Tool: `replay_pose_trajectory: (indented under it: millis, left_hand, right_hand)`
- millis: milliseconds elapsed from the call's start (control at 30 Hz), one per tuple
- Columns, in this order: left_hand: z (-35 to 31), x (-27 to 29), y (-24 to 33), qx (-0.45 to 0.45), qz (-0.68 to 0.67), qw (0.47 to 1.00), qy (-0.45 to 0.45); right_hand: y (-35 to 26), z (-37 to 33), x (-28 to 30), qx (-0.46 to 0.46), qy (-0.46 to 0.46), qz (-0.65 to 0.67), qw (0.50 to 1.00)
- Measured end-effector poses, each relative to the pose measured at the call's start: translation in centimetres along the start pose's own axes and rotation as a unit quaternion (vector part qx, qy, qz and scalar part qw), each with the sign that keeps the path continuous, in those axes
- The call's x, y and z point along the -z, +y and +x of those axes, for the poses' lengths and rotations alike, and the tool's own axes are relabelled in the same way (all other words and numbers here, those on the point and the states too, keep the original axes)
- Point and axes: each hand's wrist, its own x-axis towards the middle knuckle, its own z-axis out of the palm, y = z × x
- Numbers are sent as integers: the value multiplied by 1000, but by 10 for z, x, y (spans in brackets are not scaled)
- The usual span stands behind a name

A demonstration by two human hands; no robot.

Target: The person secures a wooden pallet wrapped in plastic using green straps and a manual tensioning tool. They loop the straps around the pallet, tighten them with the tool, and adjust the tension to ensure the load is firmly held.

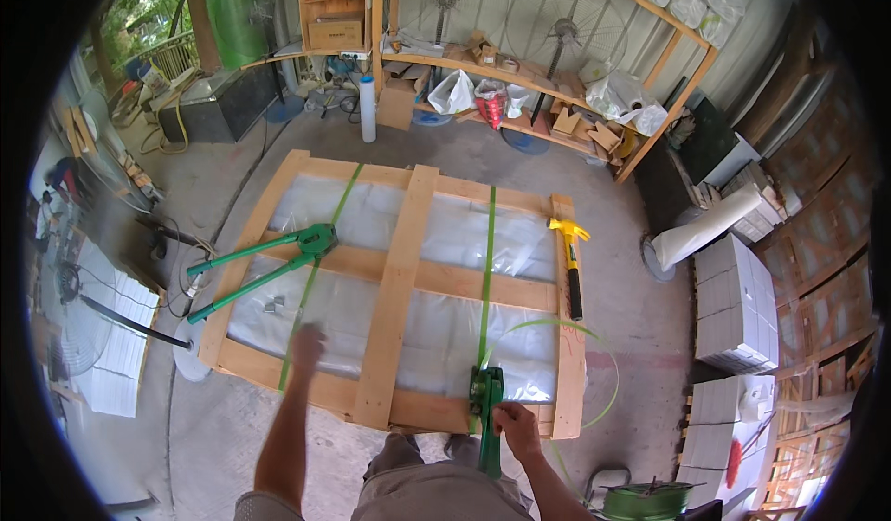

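- Two green straps cross the wooden crate from far edge to near edge; the right strap meets a green strapping tool at the near edge, toward the right corner.
- Right hand: fingers curled closed about the tool's lower end.
- Left hand: blurred, by the near edge; how open it is, or whether it holds anything, I cannot tell.
- Working the tool on the right strap seems the step in hand; the next move probably calls for keeping it steady.
- Slatted and open, the crate bears something under cloudy plastic; the contents are hidden.
- Green long-handled pliers jut past the left edge; small metal clips lie near them, and a hammer along the right edge.
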Motion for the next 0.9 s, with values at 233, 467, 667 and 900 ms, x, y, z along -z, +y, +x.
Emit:
replay_pose_trajectory:
  millis: [233, 467, 667, 900]
  left_hand:
    - [-169, -151, 145, 91, -202, 942, -252]
    - [-214, -224, 195, 36, -37, 971, -232]
    - [-223, -267, 156, -71, 55, 978, -190]
    - [-187, -256, 146, 1, 60, 995, -79]
  right_hand:
    - [19, 86, 14, -8, 58, 183, 981]
    - [10, 81, 24, 11, -34, 30, 999]
    - [29, 84, 33, -22, -54, 140, 988]
    - [46, 147, 52, -45, 13, 139, 989]
